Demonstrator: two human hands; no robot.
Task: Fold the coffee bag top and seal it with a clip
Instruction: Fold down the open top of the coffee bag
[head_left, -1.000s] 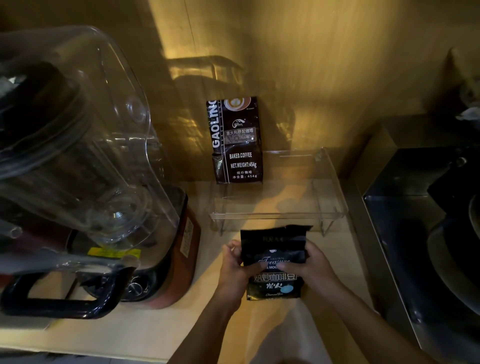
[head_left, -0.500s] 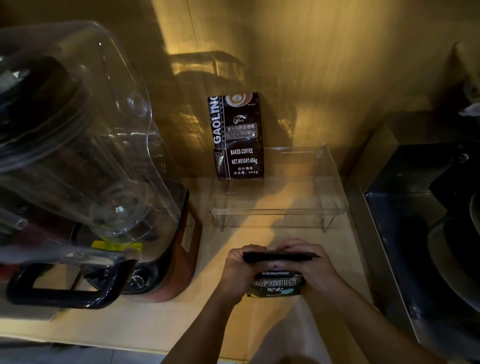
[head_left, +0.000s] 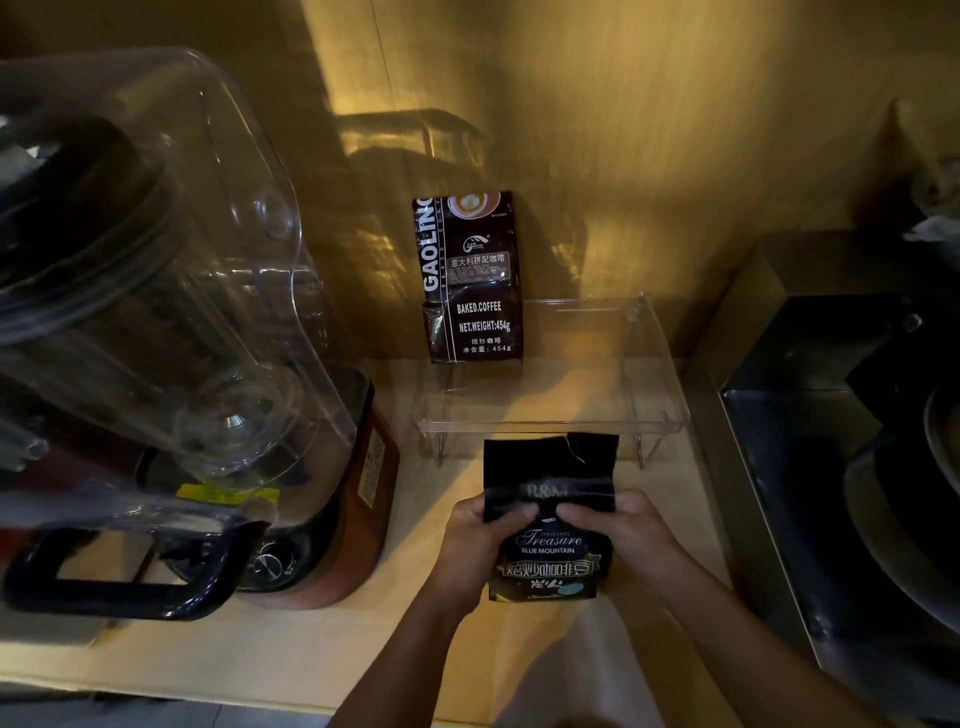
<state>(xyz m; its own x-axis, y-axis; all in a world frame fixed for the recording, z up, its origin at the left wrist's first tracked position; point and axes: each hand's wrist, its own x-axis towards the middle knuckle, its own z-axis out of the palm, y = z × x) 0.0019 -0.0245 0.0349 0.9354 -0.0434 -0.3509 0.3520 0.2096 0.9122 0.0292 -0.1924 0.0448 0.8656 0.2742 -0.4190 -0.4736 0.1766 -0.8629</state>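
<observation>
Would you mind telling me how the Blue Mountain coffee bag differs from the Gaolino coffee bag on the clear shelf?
The Blue Mountain bag is gripped on the counter by the left hand and right hand; the Gaolino bag stands untouched on the clear shelf against the wall. The Blue Mountain bag's top flap sticks up unfolded; the Gaolino bag looks closed and taller. Both are dark bags with light print.

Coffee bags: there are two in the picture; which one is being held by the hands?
The black Blue Mountain bag, low on the counter, gripped by the left hand and right hand. The Gaoling bag stands untouched against the wall.
</observation>
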